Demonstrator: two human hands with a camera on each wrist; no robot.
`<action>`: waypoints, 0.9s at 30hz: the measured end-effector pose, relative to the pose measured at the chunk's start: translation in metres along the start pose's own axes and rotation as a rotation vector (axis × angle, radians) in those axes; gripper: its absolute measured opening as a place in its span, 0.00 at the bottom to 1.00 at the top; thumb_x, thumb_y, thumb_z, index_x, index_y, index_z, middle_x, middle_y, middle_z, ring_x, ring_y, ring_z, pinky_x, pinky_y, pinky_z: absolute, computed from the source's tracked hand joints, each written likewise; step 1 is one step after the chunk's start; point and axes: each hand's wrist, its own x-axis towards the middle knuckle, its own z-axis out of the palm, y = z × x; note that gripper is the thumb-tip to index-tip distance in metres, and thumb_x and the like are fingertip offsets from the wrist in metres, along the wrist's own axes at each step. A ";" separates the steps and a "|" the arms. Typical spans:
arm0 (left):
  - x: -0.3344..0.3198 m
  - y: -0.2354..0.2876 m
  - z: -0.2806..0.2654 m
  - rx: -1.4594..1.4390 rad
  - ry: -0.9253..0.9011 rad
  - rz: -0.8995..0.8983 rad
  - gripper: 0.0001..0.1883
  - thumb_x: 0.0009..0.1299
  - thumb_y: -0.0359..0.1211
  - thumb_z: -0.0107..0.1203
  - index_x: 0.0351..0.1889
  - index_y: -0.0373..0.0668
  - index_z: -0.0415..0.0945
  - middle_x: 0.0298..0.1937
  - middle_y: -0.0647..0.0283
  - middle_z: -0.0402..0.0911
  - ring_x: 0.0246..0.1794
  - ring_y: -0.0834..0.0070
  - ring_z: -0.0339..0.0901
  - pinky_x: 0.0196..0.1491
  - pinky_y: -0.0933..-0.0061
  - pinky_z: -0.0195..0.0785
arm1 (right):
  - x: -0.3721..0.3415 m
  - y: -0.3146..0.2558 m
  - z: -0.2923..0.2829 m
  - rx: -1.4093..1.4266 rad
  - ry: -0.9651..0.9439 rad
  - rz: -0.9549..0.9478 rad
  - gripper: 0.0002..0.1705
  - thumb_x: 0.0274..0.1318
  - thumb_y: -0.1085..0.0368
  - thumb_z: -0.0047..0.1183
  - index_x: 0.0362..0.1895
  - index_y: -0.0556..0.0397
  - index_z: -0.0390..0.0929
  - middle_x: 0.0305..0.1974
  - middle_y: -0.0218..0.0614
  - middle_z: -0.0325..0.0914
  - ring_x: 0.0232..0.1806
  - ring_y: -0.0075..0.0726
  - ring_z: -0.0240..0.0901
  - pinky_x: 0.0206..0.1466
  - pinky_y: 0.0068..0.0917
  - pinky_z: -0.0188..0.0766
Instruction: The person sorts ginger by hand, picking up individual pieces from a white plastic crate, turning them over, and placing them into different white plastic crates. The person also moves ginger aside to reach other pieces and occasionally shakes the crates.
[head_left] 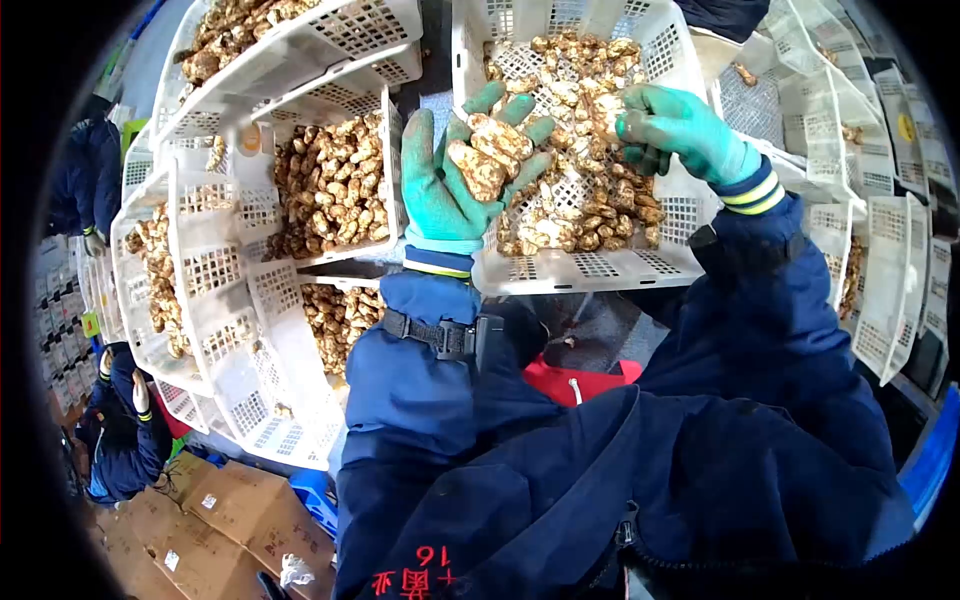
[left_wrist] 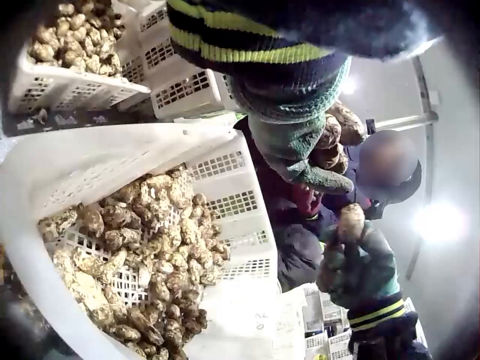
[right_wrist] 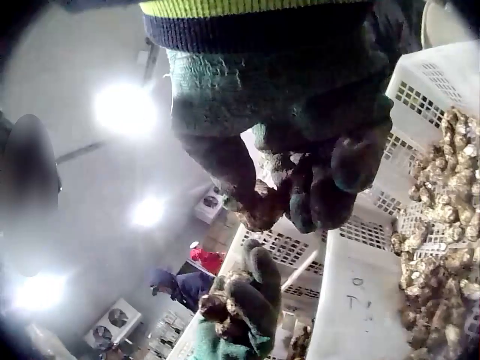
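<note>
Though perforated, crates [head_left: 590,285] of lumps [head_left: 602,236].

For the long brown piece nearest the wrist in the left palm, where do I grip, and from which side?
I'd pinch the piece mid-length, across its narrow width, coming from above: it lies lengthwise on the left hand, upper face bare. The right hand should first release what it holds.

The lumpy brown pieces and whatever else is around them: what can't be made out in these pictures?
- Head view: undersides of the held pieces, hidden by the left hand.
- Right wrist view: part of the right hand's piece, covered by fingers.
- Head view: print on the cardboard box labels, too small.
</note>
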 end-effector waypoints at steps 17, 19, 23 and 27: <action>-0.002 0.012 -0.004 0.166 0.367 0.290 0.49 0.65 0.57 0.51 0.73 0.40 0.37 0.70 0.39 0.51 0.69 0.46 0.55 0.67 0.40 0.52 | -0.009 0.022 -0.015 0.250 0.011 -0.090 0.18 0.57 0.53 0.55 0.45 0.52 0.76 0.24 0.31 0.74 0.17 0.18 0.69 0.16 0.13 0.60; 0.012 -0.022 -0.001 0.414 0.250 -0.022 0.40 0.70 0.53 0.49 0.71 0.40 0.46 0.66 0.43 0.59 0.63 0.50 0.65 0.62 0.46 0.64 | 0.009 0.040 -0.013 -0.516 0.117 -0.584 0.18 0.61 0.52 0.47 0.45 0.51 0.76 0.28 0.36 0.77 0.26 0.31 0.75 0.28 0.25 0.71; 0.022 -0.059 -0.003 0.518 0.202 -0.185 0.24 0.74 0.38 0.48 0.65 0.38 0.61 0.55 0.50 0.71 0.52 0.58 0.75 0.54 0.56 0.73 | -0.022 -0.013 0.012 -0.759 0.025 -0.114 0.21 0.64 0.47 0.43 0.48 0.49 0.75 0.38 0.41 0.79 0.38 0.44 0.77 0.38 0.30 0.76; 0.026 -0.054 -0.008 0.607 0.291 -0.194 0.18 0.72 0.33 0.49 0.56 0.32 0.69 0.47 0.50 0.77 0.47 0.61 0.78 0.52 0.65 0.76 | -0.020 0.013 -0.038 -0.446 0.380 -0.075 0.13 0.60 0.58 0.48 0.41 0.54 0.76 0.34 0.33 0.77 0.33 0.40 0.77 0.34 0.32 0.77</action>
